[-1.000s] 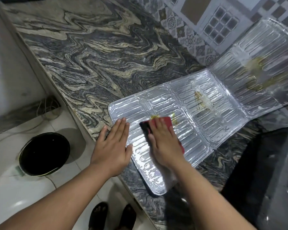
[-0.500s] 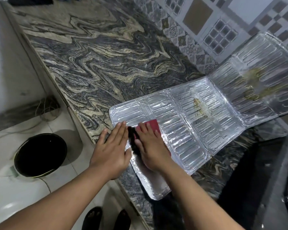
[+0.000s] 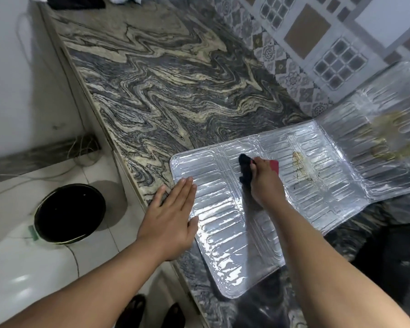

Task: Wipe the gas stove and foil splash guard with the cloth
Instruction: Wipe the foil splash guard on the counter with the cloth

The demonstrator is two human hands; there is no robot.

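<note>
Left hand [image 3: 169, 216] flat on foil guard [image 3: 223, 223] edge, mid-frame; right hand [image 3: 265, 183] pressing red/black cloth [image 3: 245, 170] onto guard, ctr-right.

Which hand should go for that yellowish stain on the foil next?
The right hand: it already holds the cloth and sits just beside the stain. The left hand lies flat, steadying the foil splash guard's near edge.
</note>
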